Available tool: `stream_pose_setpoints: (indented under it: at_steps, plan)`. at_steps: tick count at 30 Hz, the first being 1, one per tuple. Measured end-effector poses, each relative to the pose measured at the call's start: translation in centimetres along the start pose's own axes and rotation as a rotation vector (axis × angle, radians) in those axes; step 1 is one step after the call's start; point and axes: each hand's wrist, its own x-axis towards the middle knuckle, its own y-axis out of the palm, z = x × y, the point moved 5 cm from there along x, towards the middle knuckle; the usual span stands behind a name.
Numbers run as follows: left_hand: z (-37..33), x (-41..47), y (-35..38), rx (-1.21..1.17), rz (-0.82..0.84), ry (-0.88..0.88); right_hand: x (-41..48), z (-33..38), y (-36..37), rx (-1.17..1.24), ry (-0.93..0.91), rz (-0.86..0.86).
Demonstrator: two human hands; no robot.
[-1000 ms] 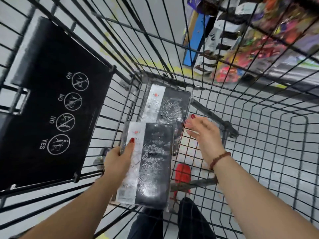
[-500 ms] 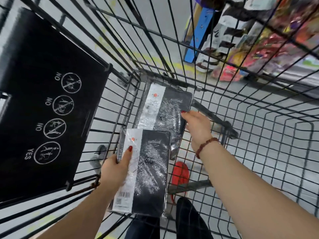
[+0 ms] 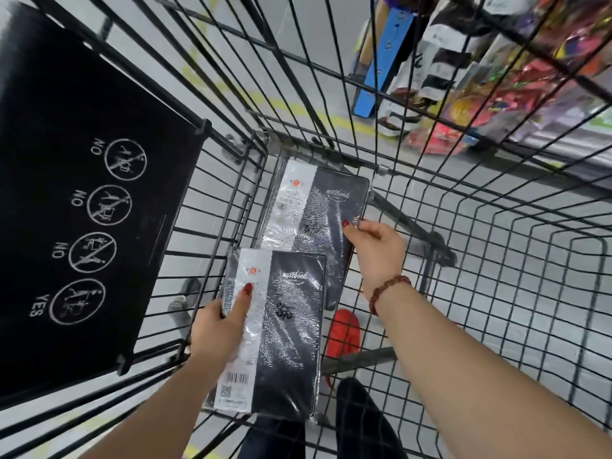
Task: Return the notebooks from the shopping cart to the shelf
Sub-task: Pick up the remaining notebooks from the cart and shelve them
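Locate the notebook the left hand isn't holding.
Head view, centre: the far notebook lies on the cart floor, just beyond the near notebook in the left hand; the right hand pinches its right edge.

Near notebook (image 3: 288, 326) before far notebook (image 3: 326, 207) — in cart (image 3: 496, 276)

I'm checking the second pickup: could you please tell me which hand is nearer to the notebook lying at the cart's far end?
Right. The right hand pinches the right edge of the far notebook; the left hand sits nearer the camera, gripping the other notebook.
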Motion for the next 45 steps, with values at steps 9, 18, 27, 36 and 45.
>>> stream_pose_setpoints:
  at_steps: [9,18,27,36,45]
  plan:
    - [0.1,-0.2,0.3,-0.123,0.035,-0.005,-1.2,-0.5,1.3,-0.060,-0.054,-0.062]
    - [-0.2,-0.7,0.1,-0.246,0.109,0.044,-2.4,-1.7,-0.3,0.050,-0.012,-0.036]
    - [-2.1,-1.2,0.5,-0.211,0.152,0.081,-1.7,-2.4,-3.4,0.106,0.106,0.032]
    - [-8.8,-6.5,-3.5,-0.174,0.113,0.221,-7.5,3.3,-12.3,-0.031,-0.063,-0.039]
    - [-14.3,-16.8,-8.0,-0.023,0.077,0.421,-20.8,9.8,-22.9,0.279,-0.211,-0.184]
